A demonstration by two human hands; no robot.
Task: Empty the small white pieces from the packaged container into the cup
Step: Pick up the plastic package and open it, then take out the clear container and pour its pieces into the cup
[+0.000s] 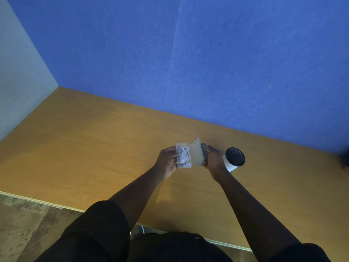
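Note:
A small clear plastic container (184, 156) full of small white pieces (184, 155) is held above the wooden table (94, 148). Its hinged lid (197, 152) stands swung open to the right. My left hand (167, 160) grips the container's left side. My right hand (213, 160) holds the lid's right edge. A white paper cup (234, 159) with a dark inside stands upright on the table just right of my right hand, partly hidden behind it.
A blue partition wall (207, 63) rises behind the table and a grey wall (18, 82) stands at the left. The table's front edge (47, 204) runs near my body. A dark object (345, 157) shows at the far right edge.

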